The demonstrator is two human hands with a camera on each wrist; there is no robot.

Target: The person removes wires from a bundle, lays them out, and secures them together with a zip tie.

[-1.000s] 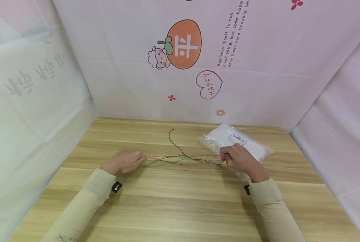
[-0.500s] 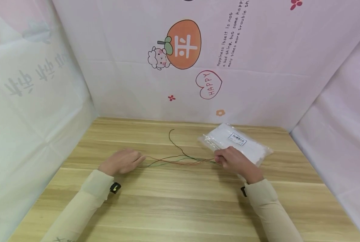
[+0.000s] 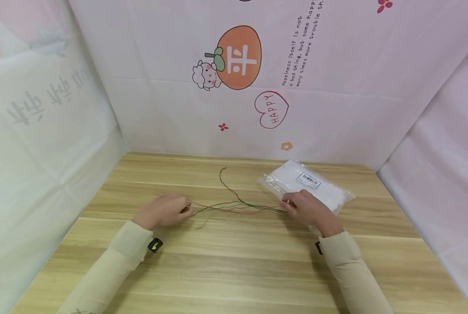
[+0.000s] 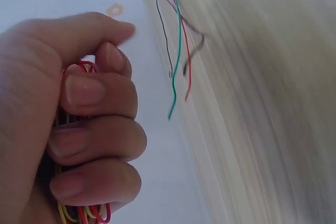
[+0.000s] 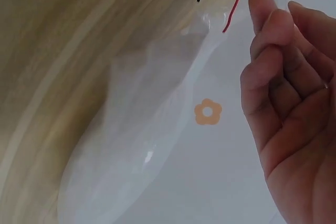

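Left hand [image 3: 164, 211]: fingers curled tight round a red-and-yellow wire bundle [image 4: 81, 213], seen in the left wrist view. Right hand [image 3: 310, 212]: fingers bent but relaxed, thumb apart, nothing visible in the grasp; cut wire ends lie just beyond the fingertips. Loose wires [image 3: 253, 206], red, green and dark, run across the counter [image 3: 234, 261] between both hands, crossing each other midway. One black wire [image 3: 229, 188] curves off toward the back wall [image 3: 171, 117]. Clear plastic packet [image 3: 293, 174], white contents, barcode label [image 3: 308, 180], sits partly behind right hand.
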